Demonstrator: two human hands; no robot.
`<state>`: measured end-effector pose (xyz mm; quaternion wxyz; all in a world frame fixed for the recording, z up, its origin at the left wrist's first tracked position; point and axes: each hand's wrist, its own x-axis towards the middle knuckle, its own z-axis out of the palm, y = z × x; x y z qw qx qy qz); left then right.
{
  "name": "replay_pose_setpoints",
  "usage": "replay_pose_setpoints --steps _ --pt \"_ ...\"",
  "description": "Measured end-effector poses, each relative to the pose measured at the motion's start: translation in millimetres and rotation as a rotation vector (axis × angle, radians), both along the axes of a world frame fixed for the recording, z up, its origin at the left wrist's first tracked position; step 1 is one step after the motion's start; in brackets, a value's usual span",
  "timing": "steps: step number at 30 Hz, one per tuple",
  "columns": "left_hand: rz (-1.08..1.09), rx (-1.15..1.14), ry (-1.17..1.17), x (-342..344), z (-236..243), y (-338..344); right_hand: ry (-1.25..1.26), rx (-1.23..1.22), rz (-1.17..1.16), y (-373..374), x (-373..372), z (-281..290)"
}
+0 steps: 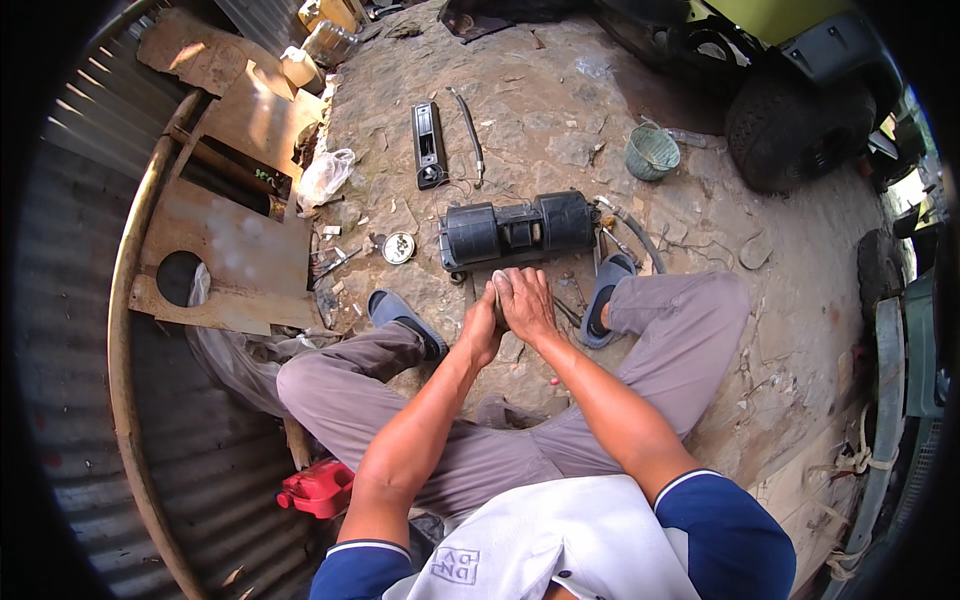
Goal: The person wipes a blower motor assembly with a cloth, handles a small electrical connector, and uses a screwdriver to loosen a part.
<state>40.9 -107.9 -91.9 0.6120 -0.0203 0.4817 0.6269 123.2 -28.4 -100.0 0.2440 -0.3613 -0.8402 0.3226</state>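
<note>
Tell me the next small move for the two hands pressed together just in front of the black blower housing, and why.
Probably part the hands slightly. The left hand and right hand are clasped around something small and greyish that they mostly hide, just short of the black cylindrical plastic blower housing on the stony ground. Opening them would show the piece before it goes anywhere.

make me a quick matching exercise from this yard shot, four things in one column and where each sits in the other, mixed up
Things:
1. black blower housing
2. green woven basket
3. red plastic can
4. white plastic bag

Places:
A. low down by the corrugated metal sheet, under the person's left knee
B. on the ground just ahead of the joined hands, left hand and right hand
C. at the edge of the cut wooden board
D. near the vehicle tyre

Pairs: 1-B, 2-D, 3-A, 4-C
</note>
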Motion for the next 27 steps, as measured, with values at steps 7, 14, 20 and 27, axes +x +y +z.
replay_pose_setpoints --steps 7,14,20,27 --pt "0.079 -0.017 0.065 8.1 -13.1 -6.9 0.067 -0.396 -0.221 2.1 -6.1 -10.5" --pt "-0.067 0.173 0.013 -5.4 18.4 6.8 0.051 -0.682 -0.574 78.5 27.0 -66.5" --pt "0.066 -0.103 0.108 -21.9 -9.8 -2.9 0.171 -0.162 -0.148 25.7 -4.5 15.0" --pt "-0.06 0.031 0.132 -9.8 -9.9 -0.7 0.05 -0.292 -0.252 5.9 -9.8 -17.8"
